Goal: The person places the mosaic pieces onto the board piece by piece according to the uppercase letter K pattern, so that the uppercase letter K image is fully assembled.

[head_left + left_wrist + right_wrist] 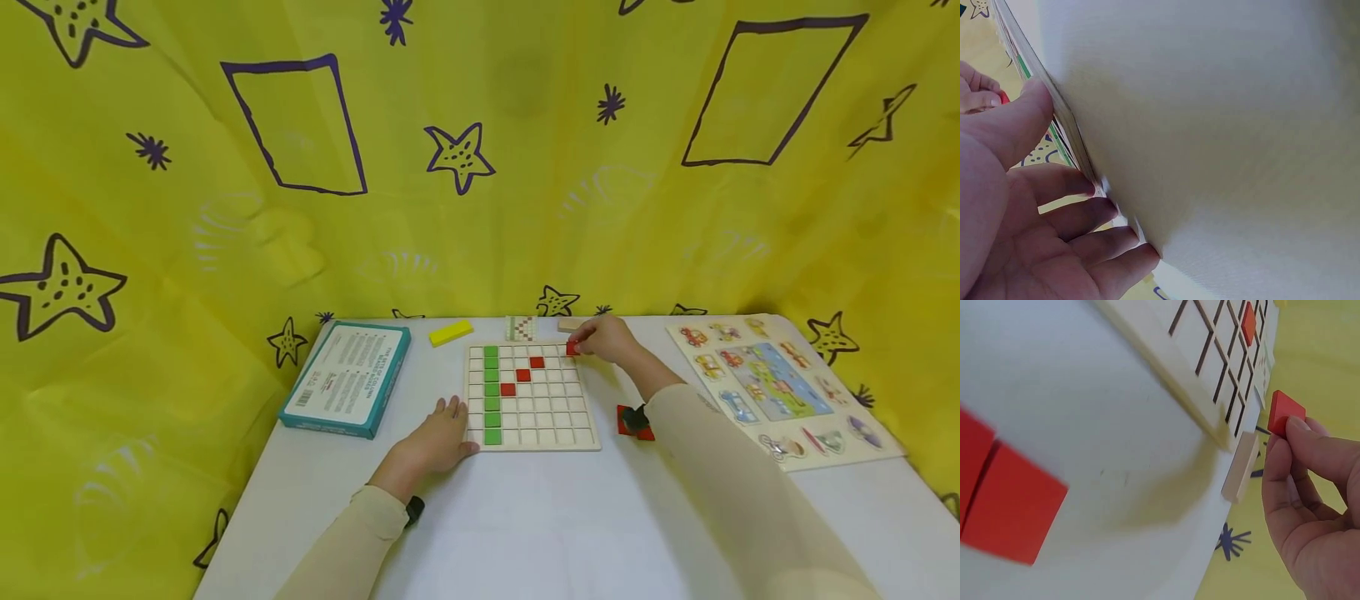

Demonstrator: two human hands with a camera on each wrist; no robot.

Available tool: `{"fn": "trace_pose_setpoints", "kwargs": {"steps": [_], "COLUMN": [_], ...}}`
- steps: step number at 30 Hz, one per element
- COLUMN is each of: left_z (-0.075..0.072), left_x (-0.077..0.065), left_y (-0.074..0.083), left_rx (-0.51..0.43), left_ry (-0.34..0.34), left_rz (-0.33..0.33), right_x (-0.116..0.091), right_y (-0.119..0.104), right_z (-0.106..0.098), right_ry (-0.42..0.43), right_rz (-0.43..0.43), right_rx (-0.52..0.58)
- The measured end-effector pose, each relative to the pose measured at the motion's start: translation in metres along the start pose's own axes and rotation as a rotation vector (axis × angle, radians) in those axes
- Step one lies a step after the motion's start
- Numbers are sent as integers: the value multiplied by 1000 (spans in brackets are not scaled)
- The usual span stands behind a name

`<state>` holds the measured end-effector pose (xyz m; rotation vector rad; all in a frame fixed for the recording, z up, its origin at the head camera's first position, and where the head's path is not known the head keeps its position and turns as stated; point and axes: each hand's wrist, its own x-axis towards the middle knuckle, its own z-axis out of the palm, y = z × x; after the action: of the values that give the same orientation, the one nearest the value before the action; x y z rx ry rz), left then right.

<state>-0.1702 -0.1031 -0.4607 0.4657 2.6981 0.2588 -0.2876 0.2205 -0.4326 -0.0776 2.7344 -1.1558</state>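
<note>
A wooden grid board (pixel 534 447) lies mid-table. Green square tiles (pixel 491 390) fill its second column from the left, and three red tiles (pixel 523 376) step diagonally up to the right. My right hand (pixel 606 338) pinches another red square tile (pixel 1286 412) between thumb and fingertips, over the board's far right corner. Against the left edge rests my left hand (pixel 435 437), fingers extended, its thumb at the near left corner. In the left wrist view its fingertips (pixel 1107 207) meet the table beside the board. Loose red tiles (pixel 1016 506) lie right of the board, partly hidden by the right wrist.
Behind the board stand a small pattern card (pixel 521 328), a yellow block (pixel 451 333) and a plain wooden block (pixel 1242 465). A teal-edged box (pixel 345 379) lies at left, a picture puzzle board (pixel 783 400) at right. A yellow patterned curtain (pixel 510 233) hangs behind the table.
</note>
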Motion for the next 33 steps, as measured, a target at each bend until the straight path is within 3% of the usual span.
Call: {"fn": "trace_pose_setpoints", "kwargs": {"steps": [13, 18, 33], "left_z": [0, 1, 0], "left_x": [0, -1, -1], "left_y": [2, 3, 2], "left_rx": [2, -8, 10], "left_ry": [6, 0, 5], "left_rz": [1, -5, -6], "right_x": [25, 34, 41], "right_y": [-11, -4, -3], "right_z": [23, 30, 41], "right_ry": [-9, -21, -13], "right_rz": [-52, -9, -28], "right_rx": [-41, -24, -90]}}
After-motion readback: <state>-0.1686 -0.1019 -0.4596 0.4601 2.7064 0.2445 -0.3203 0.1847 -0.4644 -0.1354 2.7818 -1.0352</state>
